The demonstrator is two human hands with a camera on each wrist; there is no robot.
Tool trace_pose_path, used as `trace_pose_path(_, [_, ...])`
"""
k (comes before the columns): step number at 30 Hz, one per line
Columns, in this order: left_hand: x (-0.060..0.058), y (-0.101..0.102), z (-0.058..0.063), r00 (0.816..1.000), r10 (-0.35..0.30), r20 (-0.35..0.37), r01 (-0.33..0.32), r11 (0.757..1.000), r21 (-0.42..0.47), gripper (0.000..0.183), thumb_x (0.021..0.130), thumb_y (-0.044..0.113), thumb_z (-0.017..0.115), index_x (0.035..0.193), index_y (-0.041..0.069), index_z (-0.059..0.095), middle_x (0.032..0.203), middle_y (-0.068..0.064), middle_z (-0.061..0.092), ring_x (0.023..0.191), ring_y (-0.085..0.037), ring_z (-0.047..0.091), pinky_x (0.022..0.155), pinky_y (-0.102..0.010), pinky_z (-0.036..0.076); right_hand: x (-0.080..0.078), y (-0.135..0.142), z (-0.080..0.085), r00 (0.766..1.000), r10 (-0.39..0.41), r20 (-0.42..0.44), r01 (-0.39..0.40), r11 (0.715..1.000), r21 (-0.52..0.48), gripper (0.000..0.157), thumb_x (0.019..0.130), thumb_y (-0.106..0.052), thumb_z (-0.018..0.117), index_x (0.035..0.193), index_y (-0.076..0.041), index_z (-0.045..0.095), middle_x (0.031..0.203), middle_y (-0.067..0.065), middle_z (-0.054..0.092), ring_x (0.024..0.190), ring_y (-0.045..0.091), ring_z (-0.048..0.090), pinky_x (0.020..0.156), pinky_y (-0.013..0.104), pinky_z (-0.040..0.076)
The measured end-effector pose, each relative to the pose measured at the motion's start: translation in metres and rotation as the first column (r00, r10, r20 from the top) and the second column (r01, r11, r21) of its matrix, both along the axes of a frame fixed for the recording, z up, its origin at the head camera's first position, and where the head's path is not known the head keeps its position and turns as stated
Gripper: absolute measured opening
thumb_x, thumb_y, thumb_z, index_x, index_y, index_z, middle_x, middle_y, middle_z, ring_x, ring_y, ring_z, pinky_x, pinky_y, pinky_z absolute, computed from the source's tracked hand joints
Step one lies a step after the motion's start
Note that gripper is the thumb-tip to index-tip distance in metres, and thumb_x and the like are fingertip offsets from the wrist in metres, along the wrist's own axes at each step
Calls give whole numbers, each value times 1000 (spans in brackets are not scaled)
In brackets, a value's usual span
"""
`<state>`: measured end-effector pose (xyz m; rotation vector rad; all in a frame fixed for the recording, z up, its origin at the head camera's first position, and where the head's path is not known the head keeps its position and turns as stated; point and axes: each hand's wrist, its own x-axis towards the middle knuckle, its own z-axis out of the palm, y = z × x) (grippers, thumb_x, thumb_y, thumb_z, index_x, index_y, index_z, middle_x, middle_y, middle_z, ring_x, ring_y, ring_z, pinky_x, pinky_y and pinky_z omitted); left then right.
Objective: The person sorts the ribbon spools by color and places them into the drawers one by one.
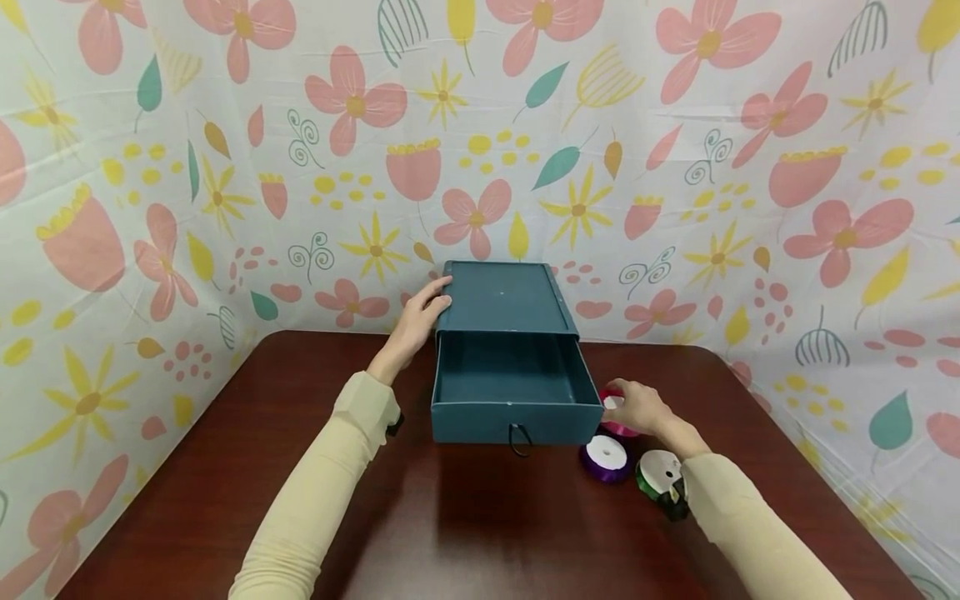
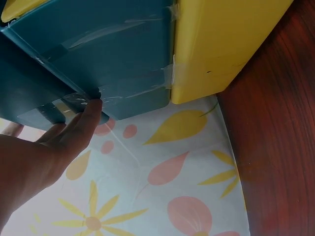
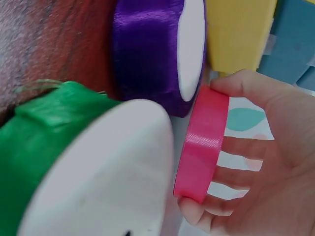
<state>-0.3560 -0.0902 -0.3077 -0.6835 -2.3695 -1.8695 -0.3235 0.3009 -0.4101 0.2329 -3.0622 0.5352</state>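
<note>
The left hand (image 1: 415, 327) reaches forward, its fingers extended against the left side of the blue box (image 1: 506, 296), while the right hand (image 1: 641, 408) curls its fingers around the edges of a pink ribbon roll (image 3: 203, 145) just right of the pulled-out drawer (image 1: 495, 423). In the head view, that hand covers part of the roll, and a black wrist piece (image 1: 673, 502) overlaps the green ribbon roll (image 1: 658, 471). The pink ribbon looks glossy, with a white face.

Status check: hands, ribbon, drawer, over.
Left hand on the blue box. Right hand gripping the pink ribbon spool. Drawer open, nothing across its opening. Purple spool, green spool nearby.
</note>
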Motion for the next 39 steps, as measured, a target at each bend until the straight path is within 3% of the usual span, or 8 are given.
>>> trace_pose_path(8, [10, 1, 6, 1000, 10, 5, -10, 1000, -14, 51, 104, 26, 40, 153, 13, 31, 160, -10, 23, 144, -31, 31, 115, -49, 30, 9, -6, 22, 998, 31, -52, -34, 998, -56, 72, 81, -43, 73, 132, 3, 53, 127, 30, 58, 108, 43, 58, 88, 61, 50])
trace_pose_path(11, [8, 1, 5, 1000, 7, 8, -7, 1000, -6, 51, 104, 26, 40, 153, 13, 31, 160, -10, 24, 144, -30, 31, 115, -49, 31, 14, -7, 31, 996, 46, -72, -51, 996, -73, 70, 82, -41, 72, 133, 3, 53, 124, 28, 60, 104, 39, 59, 87, 57, 52])
trace_pose_path(18, [-14, 0, -12, 1000, 7, -4, -7, 1000, 17, 50, 104, 31, 42, 152, 19, 33, 160, -6, 24, 142, -30, 33, 115, -51, 30, 24, -10, 54, 990, 80, -120, -90, 992, -85, 64, 83, -34, 72, 132, 3, 54, 115, 23, 63, 95, 31, 59, 78, 46, 55])
trace_pose_path(21, [-17, 0, -16, 1000, 19, -20, -19, 1000, 11, 50, 103, 36, 42, 151, 23, 35, 160, -3, 26, 142, -28, 35, 114, -50, 31, 29, -13, 64, 985, 92, -144, -104, 991, -81, 63, 83, -34, 72, 132, 1, 54, 116, 23, 62, 95, 31, 58, 74, 42, 56])
trace_pose_path(29, [-17, 1, -17, 999, 29, -35, -28, 1000, 10, 50, 103, 36, 42, 151, 22, 35, 159, -5, 28, 142, -26, 34, 114, -48, 32, 45, -21, 96, 976, 126, -180, -144, 986, -89, 64, 85, -34, 71, 136, -1, 53, 116, 23, 62, 92, 28, 58, 68, 32, 54])
trace_pose_path(33, [-17, 1, -15, 999, 22, -36, -21, 1000, 16, 51, 103, 35, 41, 152, 21, 34, 158, -6, 29, 141, -26, 35, 114, -48, 33, 50, -24, 112, 973, 135, -185, -155, 983, -100, 65, 86, -34, 71, 138, -1, 51, 115, 22, 63, 91, 27, 58, 68, 33, 57])
trace_pose_path(35, [-10, 1, -9, 1000, 11, -24, -11, 1000, 18, 51, 104, 31, 41, 152, 18, 33, 159, -8, 27, 142, -28, 34, 114, -49, 32, 53, -25, 119, 973, 135, -190, -156, 983, -99, 66, 86, -36, 70, 139, -2, 50, 115, 22, 63, 91, 27, 58, 67, 32, 56])
trace_pose_path(39, [-10, 1, -9, 1000, 15, -25, -14, 1000, 17, 50, 104, 31, 41, 152, 18, 34, 159, -8, 27, 144, -28, 32, 115, -49, 30, 58, -28, 131, 968, 127, -217, -151, 984, -96, 66, 86, -39, 70, 139, -5, 52, 113, 19, 63, 91, 28, 56, 66, 29, 54])
